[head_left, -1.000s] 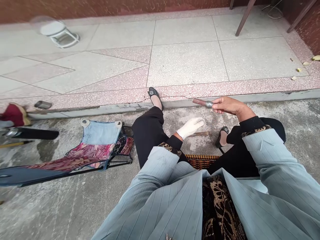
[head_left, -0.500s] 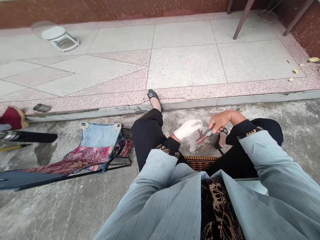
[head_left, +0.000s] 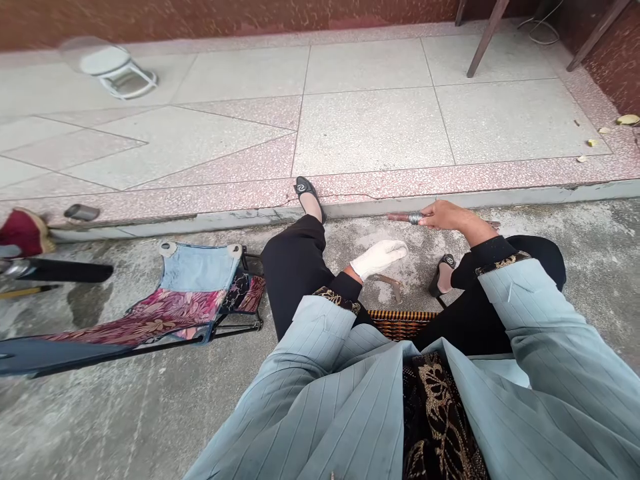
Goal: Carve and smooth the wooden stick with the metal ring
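My right hand (head_left: 443,215) is closed round a reddish-brown rod (head_left: 399,217) with silvery wire wound about it. The rod points left, near the step's foot. Another short brown piece (head_left: 493,225) shows behind the wrist; whether it belongs to the rod I cannot tell. My left hand (head_left: 381,257), in a white glove, has its fingers curled closed, and what is inside them is hidden. Just below it shows a brown, bent, narrow piece (head_left: 393,285); I cannot tell if it lies on the ground or is held.
A woven basket-like edge (head_left: 403,325) is between my legs. To the left stands a folding chair (head_left: 185,307) with patterned fabric. A metal can (head_left: 81,213) lies on the tiled step (head_left: 370,133). Farther off are a white stool (head_left: 123,70) and wooden legs (head_left: 487,39).
My right hand has moved up and away from the left with the wire-wound rod, which has swung to nearly level. My left hand has shifted slightly right, its fingers still curled.
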Demonstrator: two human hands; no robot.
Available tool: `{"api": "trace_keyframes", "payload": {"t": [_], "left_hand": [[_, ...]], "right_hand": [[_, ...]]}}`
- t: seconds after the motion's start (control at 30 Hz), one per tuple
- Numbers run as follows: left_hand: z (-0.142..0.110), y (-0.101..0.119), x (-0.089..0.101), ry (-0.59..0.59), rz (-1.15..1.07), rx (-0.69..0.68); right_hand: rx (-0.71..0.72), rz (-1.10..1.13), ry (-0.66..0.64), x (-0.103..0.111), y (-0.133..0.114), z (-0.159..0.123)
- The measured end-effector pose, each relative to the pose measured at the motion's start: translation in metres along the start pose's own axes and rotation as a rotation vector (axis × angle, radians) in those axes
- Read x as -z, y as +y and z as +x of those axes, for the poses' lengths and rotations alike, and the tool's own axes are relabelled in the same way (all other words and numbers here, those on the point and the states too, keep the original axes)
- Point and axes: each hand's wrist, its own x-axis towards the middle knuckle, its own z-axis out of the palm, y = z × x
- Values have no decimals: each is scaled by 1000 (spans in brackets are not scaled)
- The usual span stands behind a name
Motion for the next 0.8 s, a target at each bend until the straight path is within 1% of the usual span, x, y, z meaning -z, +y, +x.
{"api": "trace_keyframes", "payload": {"t": [0.07, 0.1, 0.17, 0.2, 0.27, 0.3, 0.33, 0.37, 0.4, 0.47, 0.53, 0.6, 0.63, 0.7, 0.73, 0.8], "left_hand": [[-1, -2, 2, 19, 17, -9], [-1, -3, 3, 31, 20, -13], [-3, -4, 6, 55, 23, -16], [-4, -4, 8, 67, 20, -15], [-5, -4, 10, 86, -3, -13], [-4, -4, 10, 93, -36, -18], [-4, -4, 9, 106, -91, -23], [-3, -5, 7, 120, -166, -26], [-2, -5, 5, 130, -249, -26], [0, -6, -1, 139, -386, -13], [2, -6, -7, 104, -434, 20], [3, -4, -10, 32, -394, 44], [3, -3, -11, 2, -350, 45], [2, 0, -12, -35, -233, 22], [1, 2, -12, -41, -178, 4], [0, 5, -11, -40, -114, -14]], "right_hand": [[-17, -161, -46, -4, 0, 3], [-21, -224, -105, -6, 0, 3], [-16, -278, -296, -9, -2, 2], [-10, -262, -420, -11, -3, 1], [35, -150, -662, -12, -6, -4], [84, -69, -744, -11, -7, -7], [144, 23, -775, -9, -8, -10], [210, 120, -749, -6, -8, -13], [272, 226, -674, -3, -8, -15], [342, 459, -433, 3, -6, -19], [326, 669, -188, 6, -2, -19], [261, 777, -16, 6, 2, -15], [220, 775, 40, 4, 3, -12], [130, 651, 101, 1, 4, -5], [83, 532, 115, -1, 5, -1], [-6, 211, 117, -5, 3, 5]]}}
